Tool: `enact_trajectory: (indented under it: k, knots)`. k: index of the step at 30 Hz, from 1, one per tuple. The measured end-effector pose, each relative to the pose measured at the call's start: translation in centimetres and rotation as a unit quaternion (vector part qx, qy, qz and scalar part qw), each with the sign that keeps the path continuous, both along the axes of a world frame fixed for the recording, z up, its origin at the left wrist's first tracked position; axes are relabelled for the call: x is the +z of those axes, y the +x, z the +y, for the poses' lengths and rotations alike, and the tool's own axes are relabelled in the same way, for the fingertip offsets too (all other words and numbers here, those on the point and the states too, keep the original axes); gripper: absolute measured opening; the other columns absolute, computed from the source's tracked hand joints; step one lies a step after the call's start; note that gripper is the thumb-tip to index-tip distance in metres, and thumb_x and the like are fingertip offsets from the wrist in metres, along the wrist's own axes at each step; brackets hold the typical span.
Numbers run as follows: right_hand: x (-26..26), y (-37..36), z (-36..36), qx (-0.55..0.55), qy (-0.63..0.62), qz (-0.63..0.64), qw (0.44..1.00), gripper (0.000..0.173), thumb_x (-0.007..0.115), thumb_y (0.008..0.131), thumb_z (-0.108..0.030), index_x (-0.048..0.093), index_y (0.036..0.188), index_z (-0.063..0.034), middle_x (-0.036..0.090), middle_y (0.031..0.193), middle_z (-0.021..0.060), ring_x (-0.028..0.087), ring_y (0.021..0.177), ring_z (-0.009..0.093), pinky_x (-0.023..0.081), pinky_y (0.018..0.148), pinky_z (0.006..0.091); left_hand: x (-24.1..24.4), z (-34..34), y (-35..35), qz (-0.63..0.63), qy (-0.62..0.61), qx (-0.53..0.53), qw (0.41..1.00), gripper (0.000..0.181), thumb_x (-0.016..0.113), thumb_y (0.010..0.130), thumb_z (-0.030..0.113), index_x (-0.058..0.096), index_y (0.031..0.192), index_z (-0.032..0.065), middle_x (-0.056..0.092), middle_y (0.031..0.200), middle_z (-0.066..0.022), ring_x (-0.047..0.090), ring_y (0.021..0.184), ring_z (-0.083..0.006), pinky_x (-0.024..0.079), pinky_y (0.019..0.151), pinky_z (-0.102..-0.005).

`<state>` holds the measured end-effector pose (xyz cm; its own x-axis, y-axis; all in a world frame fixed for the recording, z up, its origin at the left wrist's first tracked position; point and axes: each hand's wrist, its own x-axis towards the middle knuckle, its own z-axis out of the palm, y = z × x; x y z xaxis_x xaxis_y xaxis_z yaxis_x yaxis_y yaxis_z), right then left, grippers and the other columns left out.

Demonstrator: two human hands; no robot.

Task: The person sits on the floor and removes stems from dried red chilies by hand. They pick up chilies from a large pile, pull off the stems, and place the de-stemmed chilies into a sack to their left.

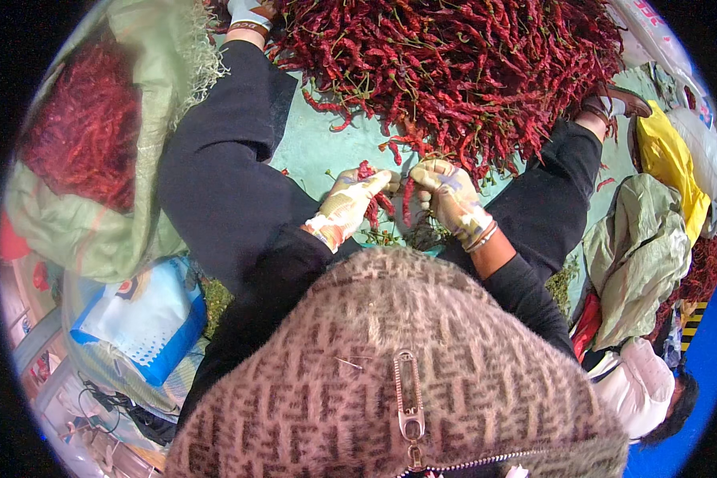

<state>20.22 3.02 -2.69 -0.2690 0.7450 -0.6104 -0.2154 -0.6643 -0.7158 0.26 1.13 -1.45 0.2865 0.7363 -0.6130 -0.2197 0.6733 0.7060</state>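
Observation:
My left hand (345,203), in a stained, light-coloured work glove, is closed around several dried red chili peppers (373,212) that poke out past the fingers. Close beside it, my right hand (453,200), gloved the same way, pinches one dried red chili (407,202) near its upper end, so that it hangs down. The two hands are almost touching between my spread legs. Just beyond them lies a big heap of dried red chilies (454,77), many with stems on. Cut-off looking stems and caps (385,236) are gathered below my hands, partly hidden by my fuzzy patterned top.
A pale green woven sack (89,239) full of red chilies stands left of my leg. Behind it is a blue and white bag (146,316). To the right lie a yellow bag (669,164) and a crumpled grey-green sack (639,251). A person in white (636,388) is at lower right.

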Motion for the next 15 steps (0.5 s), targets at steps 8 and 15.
enact_trajectory:
  k: [8, 15]
  knots:
    - [-0.1, -0.5, -3.1, -0.026, 0.026, 0.039, 0.999, 0.012, 0.070, 0.084, -0.014, 0.067, 0.089, -0.0036, 0.061, 0.073, -0.0029, 0.050, 0.060, 0.006, 0.038, 0.056, 0.0209, -0.7, -1.3, 0.9, -0.005, -0.016, -0.069, 0.997, 0.011, 0.062, 0.093, 0.018, 0.063, 0.092, 0.0069, 0.062, 0.073, 0.0004, 0.055, 0.058, -0.0082, 0.043, 0.052, -0.0224]
    - [1.9, 0.0, -4.0, 0.032, 0.117, -0.101, 0.987, 0.011, 0.066, 0.088, -0.015, 0.066, 0.086, -0.0043, 0.058, 0.073, -0.0036, 0.047, 0.060, 0.005, 0.037, 0.054, 0.0211, -0.2, -1.5, 1.2, -0.087, -0.021, -0.129, 0.988, 0.008, 0.062, 0.092, 0.012, 0.063, 0.094, 0.0044, 0.058, 0.079, 0.0054, 0.050, 0.067, -0.0033, 0.040, 0.060, -0.0188]
